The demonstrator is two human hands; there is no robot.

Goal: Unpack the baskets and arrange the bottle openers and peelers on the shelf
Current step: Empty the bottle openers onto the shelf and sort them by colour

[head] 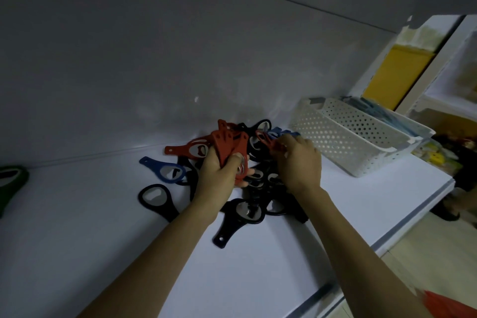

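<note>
A heap of flat bottle openers lies on the white shelf [77,240], most of them black [240,214], with a blue one [165,170] and a red one [188,148] at its left side. My left hand [219,178] grips a stack of red openers [228,144] held upright over the heap. My right hand [296,160] pinches another red opener [267,141] at the heap's far right, beside blue openers [280,134]. Two white perforated baskets [343,142] stand to the right; the far one holds light blue items [382,113].
A green opener [11,181] lies at the shelf's far left edge of view. The shelf's back wall rises just behind the heap, and an upper shelf hangs overhead. The shelf's front edge [387,240] runs diagonally at right, with floor and yellow packages beyond.
</note>
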